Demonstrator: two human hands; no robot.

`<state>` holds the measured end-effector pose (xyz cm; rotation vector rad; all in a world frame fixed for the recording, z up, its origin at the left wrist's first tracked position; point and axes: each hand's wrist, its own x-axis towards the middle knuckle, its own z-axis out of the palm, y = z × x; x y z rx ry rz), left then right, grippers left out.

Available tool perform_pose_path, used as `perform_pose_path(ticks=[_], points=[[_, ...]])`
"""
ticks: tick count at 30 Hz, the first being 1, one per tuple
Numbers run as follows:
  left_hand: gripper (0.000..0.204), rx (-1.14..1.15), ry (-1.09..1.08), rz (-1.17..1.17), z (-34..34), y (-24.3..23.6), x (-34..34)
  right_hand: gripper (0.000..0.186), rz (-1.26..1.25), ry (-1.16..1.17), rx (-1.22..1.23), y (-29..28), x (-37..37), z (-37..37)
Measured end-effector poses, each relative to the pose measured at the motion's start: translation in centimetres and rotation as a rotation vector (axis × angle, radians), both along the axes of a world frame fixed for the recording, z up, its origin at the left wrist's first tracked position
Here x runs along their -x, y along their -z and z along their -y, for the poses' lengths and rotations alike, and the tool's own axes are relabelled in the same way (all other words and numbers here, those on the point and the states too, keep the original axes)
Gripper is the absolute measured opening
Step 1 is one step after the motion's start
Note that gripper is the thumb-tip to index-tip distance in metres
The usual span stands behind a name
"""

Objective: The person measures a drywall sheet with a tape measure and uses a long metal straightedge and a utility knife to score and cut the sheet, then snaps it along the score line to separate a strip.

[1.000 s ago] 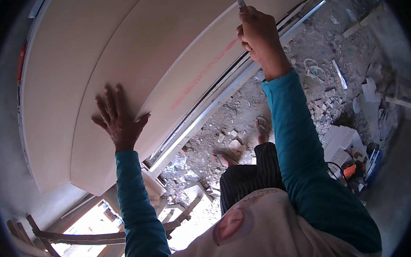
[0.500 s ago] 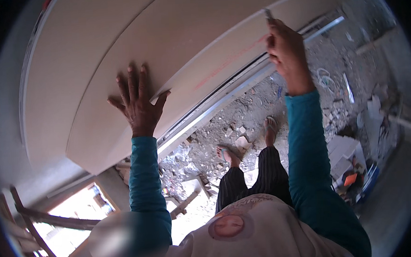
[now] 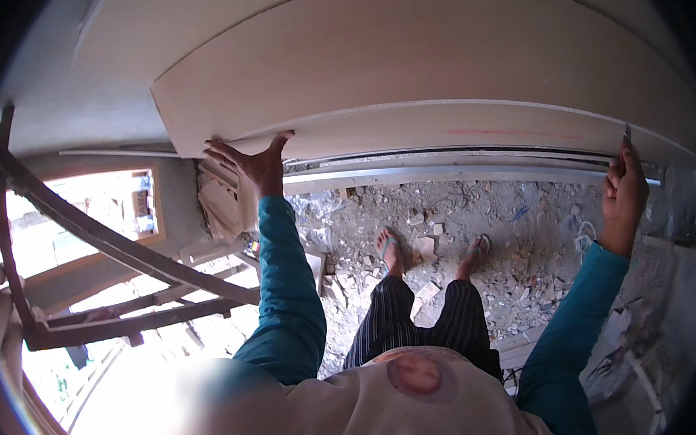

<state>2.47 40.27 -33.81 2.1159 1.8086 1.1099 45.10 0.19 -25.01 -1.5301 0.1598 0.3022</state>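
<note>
Pale board (image 3: pixel 425 49) could get scratched if right fingers (image 3: pixel 615 173), gripping a tool (image 3: pixel 628 132) at three o'clock, slip, left fingers (image 3: pixel 224 150) splayed at ten.

Plasterboard sheet (image 3: pixel 433 45) across far side, before person. Left hand (image 3: pixel 261 165) at sheet's near edge, toward its left end; right hand (image 3: pixel 625 184) toward right end, hand tool (image 3: pixel 627 132) in it, tip at sheet. Metal rail (image 3: pixel 441 171) along near edge — feet (image 3: pixel 393 256) nearer person, on rubble-strewn floor (image 3: pixel 479 209), between hands. Left: timber frame (image 3: pixel 110 239), window opening (image 3: pixel 136 202) behind it.
</note>
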Motion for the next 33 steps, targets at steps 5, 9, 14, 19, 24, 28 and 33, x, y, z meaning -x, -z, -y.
perform_pose_path(ticks=[5,9,14,19,24,28,33], points=[[0.144,0.172,0.214,0.866,-2.7,3.0,5.2,0.019,-0.011,-0.002,0.031,-0.5,0.5,0.3],[0.133,0.059,0.298,0.561,-6.4,4.1,9.9,0.017,-0.028,-0.012,0.006,-0.9,1.0,0.2],[0.122,0.142,0.231,0.625,-8.2,5.1,12.1,0.013,0.029,-0.064,-0.043,0.2,0.9,0.5],[0.118,0.12,0.318,0.597,-9.4,5.0,12.6,0.011,0.009,0.007,-0.113,1.5,0.3,0.2],[0.111,0.286,0.438,0.674,-7.6,2.9,11.3,0.01,0.025,0.013,-0.198,2.0,0.6,1.3],[0.102,0.282,0.255,0.53,-9.8,3.6,13.8,0.011,0.004,0.02,-0.202,1.1,1.6,-0.6],[0.106,0.245,0.315,0.698,-6.3,0.4,10.0,0.012,-0.024,0.018,-0.203,-0.2,1.8,0.1]])
